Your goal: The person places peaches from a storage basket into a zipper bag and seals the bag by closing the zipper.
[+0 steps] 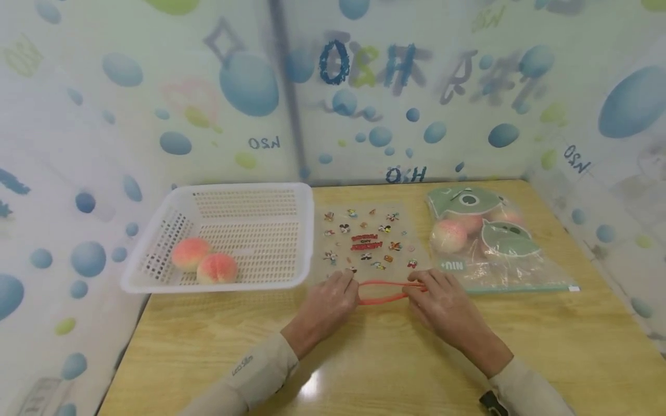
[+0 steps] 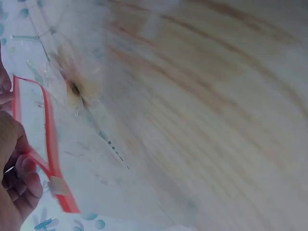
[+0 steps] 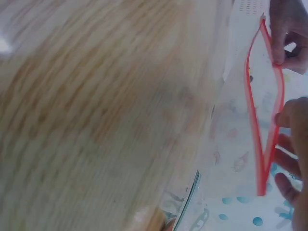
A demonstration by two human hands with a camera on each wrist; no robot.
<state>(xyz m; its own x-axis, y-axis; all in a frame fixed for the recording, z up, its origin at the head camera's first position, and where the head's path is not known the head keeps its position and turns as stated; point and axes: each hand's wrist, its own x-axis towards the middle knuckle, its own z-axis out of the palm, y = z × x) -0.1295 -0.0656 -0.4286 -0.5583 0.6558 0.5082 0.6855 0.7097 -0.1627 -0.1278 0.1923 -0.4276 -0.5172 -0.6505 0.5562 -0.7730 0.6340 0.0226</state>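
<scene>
Counting one basket [image 1: 218, 289], left, with two peaches [image 1: 217, 270] in it. Also got two bags [image 1: 346, 245] [image 1: 504, 274], middle and right. Can make out at least three peaches in the right one, can't count exactly through the print [image 1: 510, 240]. Plus two hands [image 1: 329, 299] [image 1: 444, 303], one table [image 1: 380, 364].

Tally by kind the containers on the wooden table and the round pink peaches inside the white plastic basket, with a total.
White rectangular plastic basket: 1
Clear plastic zip bags, one red-edged, one green-edged: 2
Round pink peaches in basket: 2
Total: 5
</scene>
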